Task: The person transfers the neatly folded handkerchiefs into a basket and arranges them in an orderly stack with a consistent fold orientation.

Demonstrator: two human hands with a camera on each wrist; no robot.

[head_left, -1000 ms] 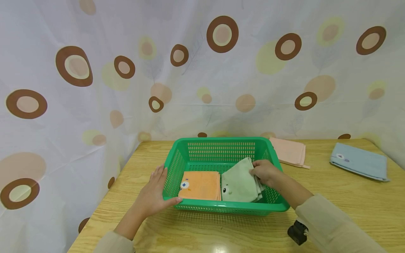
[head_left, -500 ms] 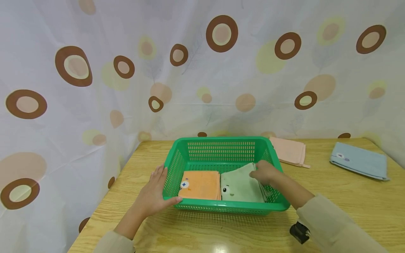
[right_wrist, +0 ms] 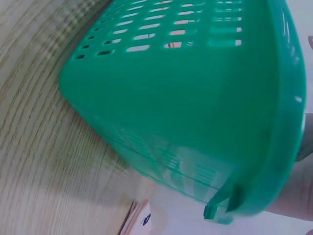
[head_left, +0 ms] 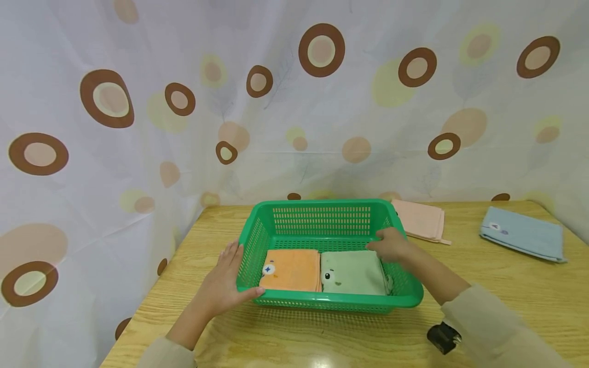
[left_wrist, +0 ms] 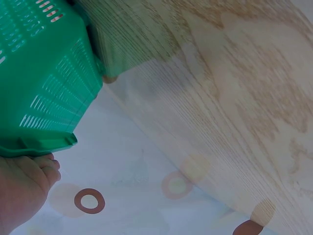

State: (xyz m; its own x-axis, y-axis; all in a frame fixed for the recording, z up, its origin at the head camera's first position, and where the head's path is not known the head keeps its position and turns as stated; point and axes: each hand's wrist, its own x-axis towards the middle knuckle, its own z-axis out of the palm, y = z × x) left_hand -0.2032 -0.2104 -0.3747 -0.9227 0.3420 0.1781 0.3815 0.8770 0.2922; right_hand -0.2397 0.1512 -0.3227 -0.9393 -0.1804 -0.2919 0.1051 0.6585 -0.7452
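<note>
Your widest surface is the table (head_left: 543, 291), smooth with wood grain. On it stands the green basket (head_left: 317, 295), glossy moulded plastic with slotted, sloping walls. Inside, side by side near the front wall, lie two soft folded cloths: orange (head_left: 294, 270) on the left, pale green (head_left: 356, 273) on the right. The green one's raised corner is now down, so you appear to have its placing almost finished; its right edge stays a little ragged. Pink (head_left: 421, 221) and blue (head_left: 522, 235) cloths lie on the table outside, both flat, squared folds. Your left hand (head_left: 225, 278) rests against the basket's left end, fingers extended, thumb on the front rim. Your right hand (head_left: 392, 246), slightly blurred, seems released, loosely bent fingers at the green cloth's back corner.
</note>
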